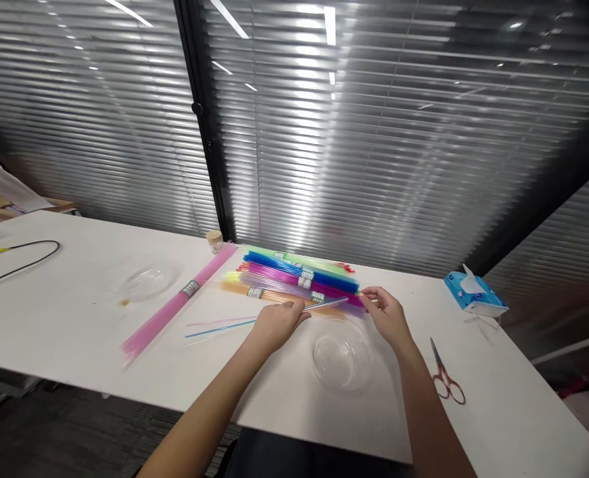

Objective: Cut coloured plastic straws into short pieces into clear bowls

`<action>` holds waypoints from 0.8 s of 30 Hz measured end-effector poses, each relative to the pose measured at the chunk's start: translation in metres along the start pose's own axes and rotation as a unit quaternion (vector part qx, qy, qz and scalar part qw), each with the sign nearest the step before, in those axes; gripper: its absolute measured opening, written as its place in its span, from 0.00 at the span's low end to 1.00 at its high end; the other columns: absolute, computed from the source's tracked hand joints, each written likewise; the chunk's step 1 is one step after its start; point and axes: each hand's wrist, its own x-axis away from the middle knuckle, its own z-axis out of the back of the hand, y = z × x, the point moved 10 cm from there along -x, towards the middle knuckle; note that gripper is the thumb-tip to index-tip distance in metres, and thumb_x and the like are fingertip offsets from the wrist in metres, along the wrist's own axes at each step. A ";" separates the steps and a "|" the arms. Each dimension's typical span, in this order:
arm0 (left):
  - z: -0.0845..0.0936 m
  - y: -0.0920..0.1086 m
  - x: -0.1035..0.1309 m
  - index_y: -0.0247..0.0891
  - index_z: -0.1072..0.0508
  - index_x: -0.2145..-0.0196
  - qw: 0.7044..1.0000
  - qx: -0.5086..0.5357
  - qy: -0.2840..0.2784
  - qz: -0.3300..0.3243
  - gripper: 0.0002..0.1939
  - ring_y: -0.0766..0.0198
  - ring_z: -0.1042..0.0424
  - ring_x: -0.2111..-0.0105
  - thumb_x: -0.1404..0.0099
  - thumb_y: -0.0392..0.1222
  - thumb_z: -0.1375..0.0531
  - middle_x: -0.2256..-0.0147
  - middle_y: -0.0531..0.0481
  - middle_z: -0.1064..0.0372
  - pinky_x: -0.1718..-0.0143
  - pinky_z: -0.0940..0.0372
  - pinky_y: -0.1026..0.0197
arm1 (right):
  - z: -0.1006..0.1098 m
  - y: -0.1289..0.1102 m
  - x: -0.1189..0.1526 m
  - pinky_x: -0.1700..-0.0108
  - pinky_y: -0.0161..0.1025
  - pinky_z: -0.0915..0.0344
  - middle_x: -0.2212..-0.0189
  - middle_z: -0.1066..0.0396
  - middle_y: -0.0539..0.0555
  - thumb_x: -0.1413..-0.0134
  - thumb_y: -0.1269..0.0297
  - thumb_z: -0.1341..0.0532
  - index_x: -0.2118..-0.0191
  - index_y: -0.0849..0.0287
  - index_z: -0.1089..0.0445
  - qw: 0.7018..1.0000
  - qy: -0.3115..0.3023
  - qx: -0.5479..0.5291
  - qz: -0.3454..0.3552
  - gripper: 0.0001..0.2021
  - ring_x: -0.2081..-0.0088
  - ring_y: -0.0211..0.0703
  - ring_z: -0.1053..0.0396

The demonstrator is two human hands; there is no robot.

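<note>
My left hand is closed round a few long thin plastic straws, among them a blue straw and a pink one, which stick out on both sides of the fist. At the right ends of a pile of bundled straws, my right hand has thumb and forefinger pinched on a straw end, partly hidden by the fingers. The pile holds a blue bundle, a magenta bundle, and purple, orange and green ones with paper bands. Below the hands sits a clear plastic dish.
A pink straw bundle lies slanted on the white table. Another clear dish is at the left, a small lidded jar at the back. Scissors and a blue tissue pack lie right. Blinds stand behind.
</note>
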 end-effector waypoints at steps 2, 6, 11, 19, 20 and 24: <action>-0.005 -0.005 -0.006 0.39 0.34 0.61 1.000 -0.019 0.003 -0.002 0.18 0.57 0.27 0.70 0.28 0.52 0.58 0.65 0.44 0.27 0.74 0.43 0.63 | 0.003 0.011 -0.018 0.67 0.40 0.34 0.66 0.26 0.56 0.48 0.57 0.41 0.63 0.59 0.29 0.999 0.001 0.042 -0.003 0.12 0.72 0.43 0.31; -0.012 -0.009 -0.015 0.38 0.33 0.60 0.999 -0.049 0.015 -0.013 0.14 0.55 0.27 0.68 0.28 0.43 0.56 0.66 0.42 0.29 0.72 0.42 0.60 | -0.006 0.028 -0.061 0.61 0.42 0.33 0.66 0.26 0.54 0.45 0.63 0.41 0.65 0.60 0.27 0.992 -0.019 0.123 0.006 0.08 0.68 0.42 0.30; -0.009 -0.009 -0.019 0.40 0.32 0.56 0.996 -0.067 0.033 -0.045 0.14 0.54 0.30 0.63 0.32 0.31 0.55 0.63 0.43 0.30 0.64 0.42 0.55 | -0.026 0.046 -0.117 0.50 0.49 0.35 0.57 0.28 0.56 0.39 0.61 0.41 0.57 0.63 0.29 0.978 -0.052 0.203 0.023 0.11 0.56 0.44 0.30; -0.004 -0.025 -0.030 0.42 0.31 0.58 0.997 -0.055 0.042 -0.021 0.13 0.58 0.30 0.66 0.31 0.34 0.53 0.65 0.47 0.29 0.69 0.43 0.59 | -0.063 0.071 -0.154 0.48 0.52 0.36 0.51 0.31 0.57 0.38 0.61 0.41 0.53 0.62 0.31 0.944 -0.153 0.286 0.058 0.12 0.50 0.47 0.32; -0.003 -0.031 -0.038 0.41 0.31 0.57 0.998 -0.051 0.044 -0.007 0.12 0.58 0.29 0.67 0.30 0.36 0.54 0.65 0.47 0.28 0.71 0.43 0.60 | -0.065 0.073 -0.155 0.48 0.51 0.35 0.53 0.30 0.57 0.38 0.61 0.41 0.53 0.62 0.30 0.940 -0.161 0.294 0.057 0.12 0.51 0.47 0.32; 0.005 -0.050 -0.090 0.41 0.34 0.52 0.997 -0.033 0.060 0.039 0.15 0.57 0.28 0.65 0.28 0.42 0.57 0.62 0.46 0.28 0.72 0.43 0.62 | -0.066 0.077 -0.156 0.51 0.49 0.33 0.56 0.29 0.56 0.38 0.59 0.42 0.55 0.62 0.29 0.928 -0.174 0.325 0.053 0.12 0.55 0.45 0.30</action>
